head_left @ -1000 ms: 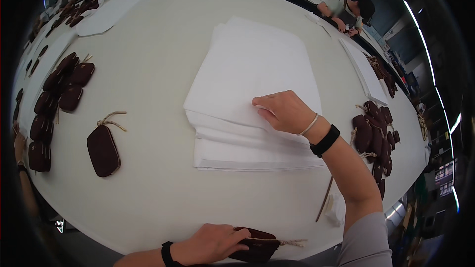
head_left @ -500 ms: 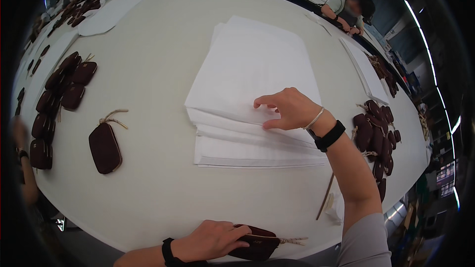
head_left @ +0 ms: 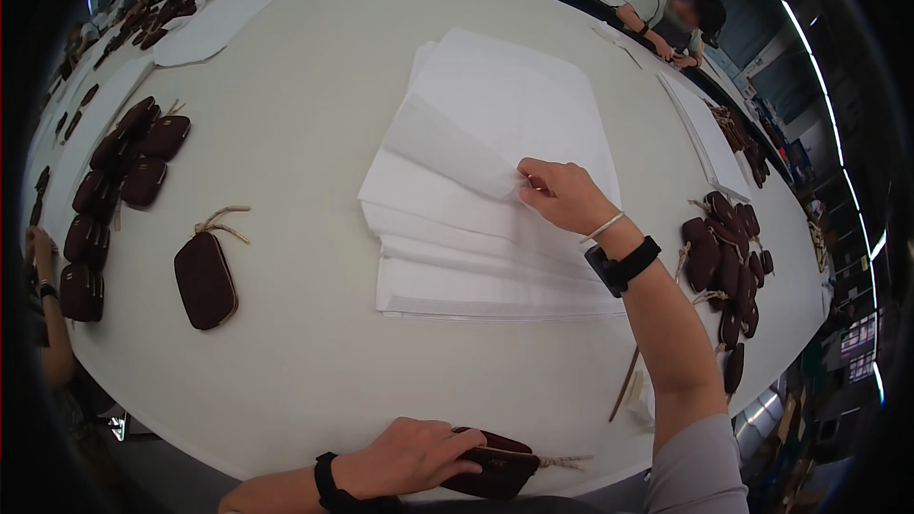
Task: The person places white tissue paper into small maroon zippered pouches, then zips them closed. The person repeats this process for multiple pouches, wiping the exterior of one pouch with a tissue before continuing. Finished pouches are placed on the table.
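Observation:
My right hand pinches the edge of a thin white tissue sheet and lifts it, so the sheet folds up off the stack of white paper in the middle of the table. Down at the near edge, my left hand grips a dark brown zip pouch, its thumb and fingers at the zipped side. A pale cord pull sticks out from that pouch to the right. Another brown pouch with a cord pull lies by itself left of the paper.
Brown pouches stand in rows at the left, near another person's arm. More pouches are heaped at the right, beside a thin brown stick. A white paper stack lies farther right. People sit across the table.
My right hand has closed from open fingers onto the tissue sheet and raised its edge slightly away from me. My left hand stays on the pouch.

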Motion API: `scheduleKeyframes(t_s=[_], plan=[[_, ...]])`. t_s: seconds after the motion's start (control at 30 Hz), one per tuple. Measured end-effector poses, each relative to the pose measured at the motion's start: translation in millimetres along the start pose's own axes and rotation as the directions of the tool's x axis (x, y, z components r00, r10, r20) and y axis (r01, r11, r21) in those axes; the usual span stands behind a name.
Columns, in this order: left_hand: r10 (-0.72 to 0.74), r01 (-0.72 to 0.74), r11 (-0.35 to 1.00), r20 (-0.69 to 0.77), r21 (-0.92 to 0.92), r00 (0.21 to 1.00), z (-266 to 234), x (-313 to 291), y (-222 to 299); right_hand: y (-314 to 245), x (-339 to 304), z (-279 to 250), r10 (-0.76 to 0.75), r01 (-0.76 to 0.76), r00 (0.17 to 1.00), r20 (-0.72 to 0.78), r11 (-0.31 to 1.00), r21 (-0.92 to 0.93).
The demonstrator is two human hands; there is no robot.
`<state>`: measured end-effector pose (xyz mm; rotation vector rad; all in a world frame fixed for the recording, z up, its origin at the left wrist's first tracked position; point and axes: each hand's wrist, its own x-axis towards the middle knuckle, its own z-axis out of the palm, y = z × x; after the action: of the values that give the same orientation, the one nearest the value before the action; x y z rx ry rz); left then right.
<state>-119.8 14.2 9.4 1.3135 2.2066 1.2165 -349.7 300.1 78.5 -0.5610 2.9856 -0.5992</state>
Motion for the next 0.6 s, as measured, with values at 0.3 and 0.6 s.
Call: scheduleKeyframes(t_s=[0.3, 0.6], plan=[[0.059, -0.060, 0.994, 0.015, 0.094, 0.998, -5, 1, 11, 1, -13, 28, 0.039, -0.048, 0.912, -0.407, 0.999, -0.012], [0.254, -0.242, 0.961, -0.078, 0.134, 0.964, 9, 4, 32, -82, -164, 10, -0.301, 0.246, 0.923, -0.241, 0.941, -0.234]])
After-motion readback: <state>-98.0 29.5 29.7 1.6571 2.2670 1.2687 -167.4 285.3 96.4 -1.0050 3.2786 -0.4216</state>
